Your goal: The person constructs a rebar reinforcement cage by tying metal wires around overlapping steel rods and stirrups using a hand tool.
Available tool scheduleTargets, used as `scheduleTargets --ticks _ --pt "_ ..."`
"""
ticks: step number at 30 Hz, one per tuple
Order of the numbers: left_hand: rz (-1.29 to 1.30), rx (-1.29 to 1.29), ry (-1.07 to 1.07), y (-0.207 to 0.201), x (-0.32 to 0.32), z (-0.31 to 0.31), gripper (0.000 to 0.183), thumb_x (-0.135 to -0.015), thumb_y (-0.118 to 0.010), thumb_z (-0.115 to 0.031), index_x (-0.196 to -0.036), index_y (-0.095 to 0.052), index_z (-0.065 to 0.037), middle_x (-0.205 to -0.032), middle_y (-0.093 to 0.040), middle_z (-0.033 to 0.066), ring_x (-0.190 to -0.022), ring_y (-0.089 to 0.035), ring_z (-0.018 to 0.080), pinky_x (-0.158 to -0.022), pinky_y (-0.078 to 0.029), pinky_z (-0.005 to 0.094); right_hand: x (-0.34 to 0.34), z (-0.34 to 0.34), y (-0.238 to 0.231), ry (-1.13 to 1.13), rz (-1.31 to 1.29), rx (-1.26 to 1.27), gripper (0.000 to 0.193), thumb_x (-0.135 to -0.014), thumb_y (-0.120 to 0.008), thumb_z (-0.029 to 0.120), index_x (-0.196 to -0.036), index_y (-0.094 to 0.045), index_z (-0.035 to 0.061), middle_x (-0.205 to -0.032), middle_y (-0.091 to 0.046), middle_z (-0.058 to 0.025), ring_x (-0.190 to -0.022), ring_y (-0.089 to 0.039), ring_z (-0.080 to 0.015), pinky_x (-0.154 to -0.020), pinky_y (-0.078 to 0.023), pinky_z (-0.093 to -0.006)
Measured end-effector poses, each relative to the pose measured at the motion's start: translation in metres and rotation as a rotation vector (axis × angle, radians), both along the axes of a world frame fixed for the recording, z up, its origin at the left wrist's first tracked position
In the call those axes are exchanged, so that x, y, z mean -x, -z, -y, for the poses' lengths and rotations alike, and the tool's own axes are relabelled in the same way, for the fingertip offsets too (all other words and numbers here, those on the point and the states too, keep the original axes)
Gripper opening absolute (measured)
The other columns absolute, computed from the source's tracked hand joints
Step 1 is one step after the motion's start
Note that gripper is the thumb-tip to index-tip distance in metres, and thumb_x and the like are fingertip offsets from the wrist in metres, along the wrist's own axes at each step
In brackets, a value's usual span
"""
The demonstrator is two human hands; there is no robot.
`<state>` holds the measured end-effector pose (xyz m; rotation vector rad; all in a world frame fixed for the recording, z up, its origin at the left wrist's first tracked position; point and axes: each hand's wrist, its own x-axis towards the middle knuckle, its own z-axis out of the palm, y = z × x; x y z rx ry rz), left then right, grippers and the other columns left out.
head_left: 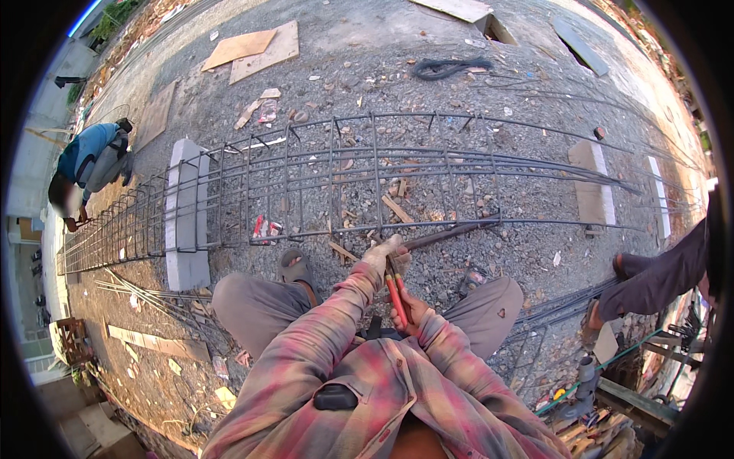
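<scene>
My right hand (410,315) is closed around the red-handled pincers (396,294), whose dark metal end points up toward the cage. At that upper end my left hand (384,256) is closed, in what looks like a pale glove, and what its fingers pinch is too small to make out. Both hands are at the near edge of a long rebar cage (375,172), made of lengthwise bars and square stirrups. Beside my left hand a thick dark bar or pipe (451,236) lies along the cage's near side.
Concrete blocks (187,268) (592,183) stand under the cage. Another person (95,161) bends over its far left end; a leg (650,271) shows at right. Loose rebar (550,306), a plank (159,343), plywood (267,53) and a dark coil (451,67) lie on gravel.
</scene>
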<state>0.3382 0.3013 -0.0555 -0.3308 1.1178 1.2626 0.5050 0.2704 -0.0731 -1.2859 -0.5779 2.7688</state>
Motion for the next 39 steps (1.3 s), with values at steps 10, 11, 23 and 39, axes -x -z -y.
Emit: scheduleTargets --ticks 10,11,23,39 --pt "-0.732 0.289 0.338 0.035 -0.009 0.036 0.053 -0.073 -0.065 -0.041 -0.102 -0.059 0.002 -0.089 -0.063 0.0137 -0.084 -0.059 0.0253 -0.077 -0.043 0.0348 0.009 -0.003 0.014 -0.668 0.426 -0.814 0.041 -0.086 -0.055 0.035 -0.106 -0.057 -0.0004 -0.090 -0.064 -0.0150 -0.079 -0.063 -0.0215 -0.070 -0.050 -0.0325" --pt "-0.720 0.227 0.337 0.079 0.000 0.046 0.059 -0.071 -0.065 -0.039 -0.111 -0.055 0.004 -0.101 -0.063 0.0172 -0.095 -0.059 0.0280 -0.085 -0.042 0.0350 0.011 -0.012 0.012 -0.451 0.432 -0.997 0.039 -0.084 -0.058 0.030 -0.108 -0.057 -0.0007 -0.091 -0.064 -0.0157 -0.081 -0.063 -0.0222 -0.072 -0.050 -0.0328" --pt "-1.125 0.339 0.658 0.097 0.023 0.069 0.052 -0.071 -0.060 -0.031 -0.112 -0.054 -0.001 -0.101 -0.062 0.0217 -0.100 -0.057 0.0360 -0.087 -0.044 0.0388 0.029 -0.253 -0.011 -0.737 1.042 -1.357 0.032 -0.082 -0.057 0.027 -0.104 -0.056 0.0037 -0.101 -0.061 -0.0211 -0.096 -0.056 -0.0393 -0.084 -0.045 -0.0441" --pt "-1.080 0.339 0.834 0.078 0.017 0.068 0.042 -0.071 -0.058 -0.025 -0.107 -0.056 -0.003 -0.100 -0.061 0.0224 -0.100 -0.056 0.0375 -0.087 -0.044 0.0401 0.050 -0.232 0.025 -0.571 0.796 -1.514 0.021 -0.081 -0.057 0.024 -0.090 -0.062 0.0049 -0.085 -0.063 -0.0198 -0.084 -0.059 -0.0383 -0.076 -0.046 -0.0428"
